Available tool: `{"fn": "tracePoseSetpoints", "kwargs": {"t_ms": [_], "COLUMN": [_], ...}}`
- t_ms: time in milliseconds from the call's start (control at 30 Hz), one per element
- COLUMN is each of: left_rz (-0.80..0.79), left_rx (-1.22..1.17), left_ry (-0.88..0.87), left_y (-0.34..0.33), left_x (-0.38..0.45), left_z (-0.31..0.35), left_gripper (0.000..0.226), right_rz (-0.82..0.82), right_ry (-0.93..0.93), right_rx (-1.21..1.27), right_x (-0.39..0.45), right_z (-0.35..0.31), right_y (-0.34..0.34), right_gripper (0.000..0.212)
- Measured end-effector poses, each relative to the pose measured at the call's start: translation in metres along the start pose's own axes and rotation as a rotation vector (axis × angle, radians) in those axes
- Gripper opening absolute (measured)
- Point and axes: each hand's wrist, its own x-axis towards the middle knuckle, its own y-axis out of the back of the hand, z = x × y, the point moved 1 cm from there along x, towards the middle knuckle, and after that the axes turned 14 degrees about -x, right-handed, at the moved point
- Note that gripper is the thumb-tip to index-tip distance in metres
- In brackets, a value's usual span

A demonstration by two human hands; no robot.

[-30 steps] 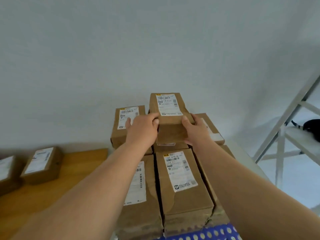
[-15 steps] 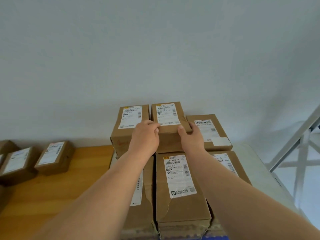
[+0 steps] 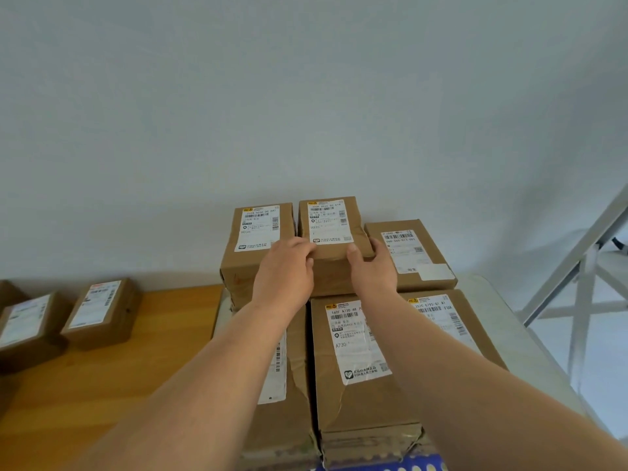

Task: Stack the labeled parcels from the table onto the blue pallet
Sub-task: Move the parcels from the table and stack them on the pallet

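Parcel point(image 3: 334, 232) sits gripped between left hand point(image 3: 283, 275) and right hand point(image 3: 372, 270).

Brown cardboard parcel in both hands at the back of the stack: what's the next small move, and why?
Probably let go and draw both hands back. The brown cardboard parcel looks seated in the back row between two labeled parcels, with the left hand and right hand gripping its near corners. More parcels wait on the wooden table.

The parcels point(image 3: 334, 229) at the frame's centre are showing matt brown cardboard with smooth white paper labels point(image 3: 328, 222). At lower left, the table point(image 3: 102, 375) is looking like smooth, slightly shiny wood.
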Motion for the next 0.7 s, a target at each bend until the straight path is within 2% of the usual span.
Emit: {"fn": "tracePoseSetpoints", "kwargs": {"t_ms": [433,600,700], "left_rz": [0.049,0.113,0.181], "left_rx": [0.025,-0.018,-0.051], "left_ry": [-0.054,-0.041,-0.027], "left_y": [-0.006,-0.004,-0.002], "left_x": [-0.004,-0.007,-0.011], "left_z": [-0.003,-0.002,-0.002], "left_gripper": [0.036,0.039,0.040], "right_rz": [0.029,0.106,0.197], "right_ry": [-0.040,0.037,0.161], "right_rx": [-0.037,-0.059,-0.146], "right_x": [0.000,-0.002,-0.009], "right_z": [0.001,-0.004,-0.014], "right_y": [0.001,0.006,0.009], "right_gripper": [0.067,0.068,0.062]}}
